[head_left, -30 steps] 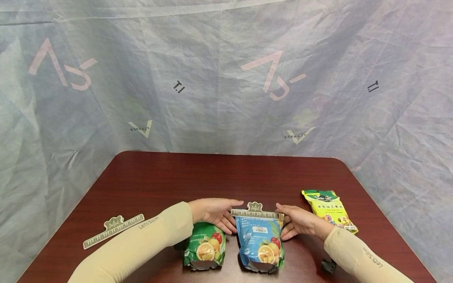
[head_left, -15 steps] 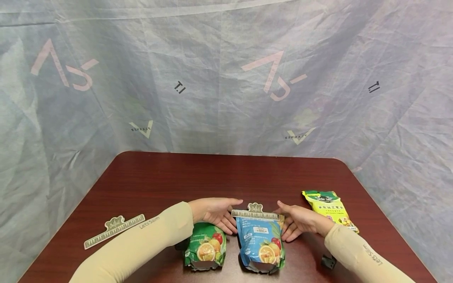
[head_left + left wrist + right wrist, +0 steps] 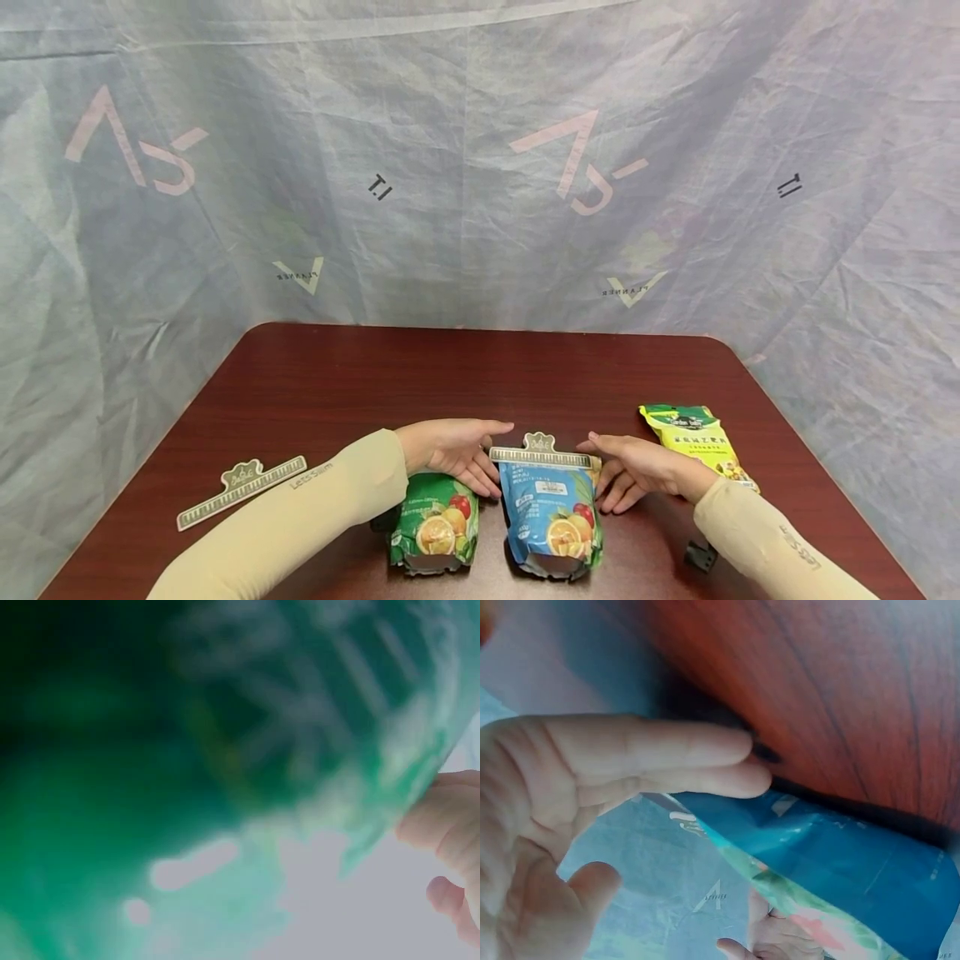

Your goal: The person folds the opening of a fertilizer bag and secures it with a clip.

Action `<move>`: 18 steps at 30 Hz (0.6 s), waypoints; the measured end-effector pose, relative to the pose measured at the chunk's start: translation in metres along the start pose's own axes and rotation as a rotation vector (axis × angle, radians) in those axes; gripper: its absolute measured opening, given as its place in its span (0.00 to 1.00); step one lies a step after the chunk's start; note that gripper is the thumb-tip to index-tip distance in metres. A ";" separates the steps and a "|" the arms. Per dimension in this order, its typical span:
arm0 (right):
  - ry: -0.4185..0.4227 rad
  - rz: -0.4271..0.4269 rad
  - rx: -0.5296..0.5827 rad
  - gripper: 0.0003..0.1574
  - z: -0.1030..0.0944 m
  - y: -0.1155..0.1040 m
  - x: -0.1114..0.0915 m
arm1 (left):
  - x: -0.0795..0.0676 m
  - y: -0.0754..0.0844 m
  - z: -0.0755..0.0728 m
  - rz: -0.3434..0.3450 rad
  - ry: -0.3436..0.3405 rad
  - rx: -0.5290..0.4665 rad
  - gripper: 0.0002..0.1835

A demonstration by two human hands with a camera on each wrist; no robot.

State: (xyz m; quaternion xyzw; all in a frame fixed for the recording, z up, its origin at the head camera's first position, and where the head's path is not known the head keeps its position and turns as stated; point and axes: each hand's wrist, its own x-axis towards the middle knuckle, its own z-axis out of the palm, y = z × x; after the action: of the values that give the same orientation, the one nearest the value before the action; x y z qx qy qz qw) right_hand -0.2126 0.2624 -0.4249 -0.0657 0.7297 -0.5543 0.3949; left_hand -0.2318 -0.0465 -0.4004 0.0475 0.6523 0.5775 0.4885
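A blue pouch (image 3: 546,517) with fruit pictures stands at the table's front, a long bag clip (image 3: 540,454) with a crown-shaped top across its upper edge. Just left of the pouch is my left hand (image 3: 459,450), fingers extended, over the top of a green pouch (image 3: 435,521). Green packaging (image 3: 247,750) fills most of the left wrist view. My right hand (image 3: 630,467) is at the blue pouch's right side with straight fingers. In the right wrist view, the fingertips (image 3: 742,776) lie right at the edge of the blue pouch (image 3: 847,862). Neither hand grips anything.
A second bag clip (image 3: 243,487) lies at the left of the dark red table (image 3: 465,367). At the right lies a yellow and green bag (image 3: 697,442), partly behind the right hand. A small dark object (image 3: 701,556) sits beside the right sleeve. A grey cloth (image 3: 465,233) hangs around the table.
The right forearm has shifted slightly to the right, showing more of the small dark object. The left hand, pouches and clips stay almost where they were.
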 end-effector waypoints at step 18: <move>0.264 -0.131 -0.425 0.26 0.002 -0.014 -0.017 | -0.014 0.022 0.006 0.038 0.040 0.368 0.33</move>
State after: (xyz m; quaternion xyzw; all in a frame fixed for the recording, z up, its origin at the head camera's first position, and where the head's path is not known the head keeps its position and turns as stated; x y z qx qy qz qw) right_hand -0.2051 0.2643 -0.4042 -0.1212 0.8693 -0.4166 0.2368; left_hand -0.2314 -0.0435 -0.3735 0.1369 0.7554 0.4584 0.4478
